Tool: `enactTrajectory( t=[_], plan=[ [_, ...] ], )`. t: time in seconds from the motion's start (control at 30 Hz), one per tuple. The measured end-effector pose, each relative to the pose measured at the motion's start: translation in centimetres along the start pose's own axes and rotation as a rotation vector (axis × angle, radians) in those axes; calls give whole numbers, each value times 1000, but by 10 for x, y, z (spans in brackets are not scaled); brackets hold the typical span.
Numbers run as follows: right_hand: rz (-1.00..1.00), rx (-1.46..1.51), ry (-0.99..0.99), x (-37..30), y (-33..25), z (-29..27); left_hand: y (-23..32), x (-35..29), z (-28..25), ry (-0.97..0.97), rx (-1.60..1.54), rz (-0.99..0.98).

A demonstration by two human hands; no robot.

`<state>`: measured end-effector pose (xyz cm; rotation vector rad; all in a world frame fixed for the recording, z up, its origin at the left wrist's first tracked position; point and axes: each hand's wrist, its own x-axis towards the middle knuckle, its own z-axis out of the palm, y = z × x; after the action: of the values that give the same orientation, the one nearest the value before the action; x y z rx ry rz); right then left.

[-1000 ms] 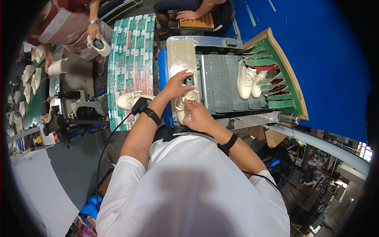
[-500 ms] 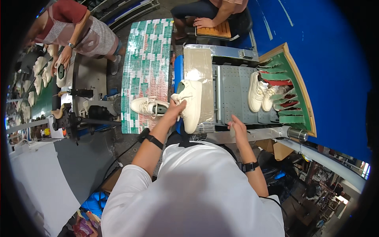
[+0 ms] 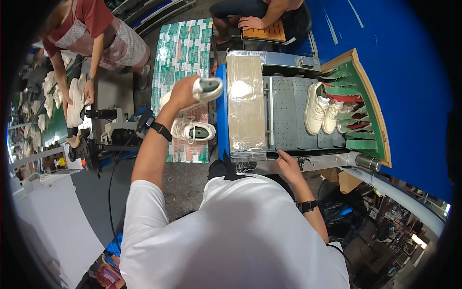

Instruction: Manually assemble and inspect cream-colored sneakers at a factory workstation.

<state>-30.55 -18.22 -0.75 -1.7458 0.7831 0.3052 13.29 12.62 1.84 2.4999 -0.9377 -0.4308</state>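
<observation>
My left hand (image 3: 184, 94) grips a cream lace-up sneaker (image 3: 210, 91) over the table wrapped in green and white printed sheets (image 3: 185, 53). The shoe's heel and dark green insole point to the right, and my hand hides most of its middle. Just below it, a matching sneaker (image 3: 196, 131) lies on the table with loose laces. My right hand (image 3: 289, 167) hovers by the near metal edge of the conveyor (image 3: 286, 111), its fingers curled together. Whatever they may hold is hidden. Two more cream sneakers (image 3: 315, 110) stand side by side on the perforated conveyor plates.
A box-like block wrapped in tan film (image 3: 246, 106) lies between table and conveyor. Ragged green strips hang in a wood-framed opening (image 3: 358, 106) of the blue machine (image 3: 409, 86). At left, a co-worker in an apron (image 3: 118, 43) handles a shoe; another person's hand (image 3: 251, 23) rests on a slatted board.
My left hand has carried a sneaker from the tan block leftward and away over the table. The sneaker on the table now lies farther right. My right hand's fingers have curled in.
</observation>
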Motion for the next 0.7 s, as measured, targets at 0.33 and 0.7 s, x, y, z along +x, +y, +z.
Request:
enactTrajectory(
  t=[0.33, 0.7],
  plan=[
    [-4, -62, 0, -23, 49, -27, 37, 0, 81, 171, 201, -83],
    [-8, 162, 18, -63, 60, -97, 421, 141, 324, 101, -476, -347]
  ],
)
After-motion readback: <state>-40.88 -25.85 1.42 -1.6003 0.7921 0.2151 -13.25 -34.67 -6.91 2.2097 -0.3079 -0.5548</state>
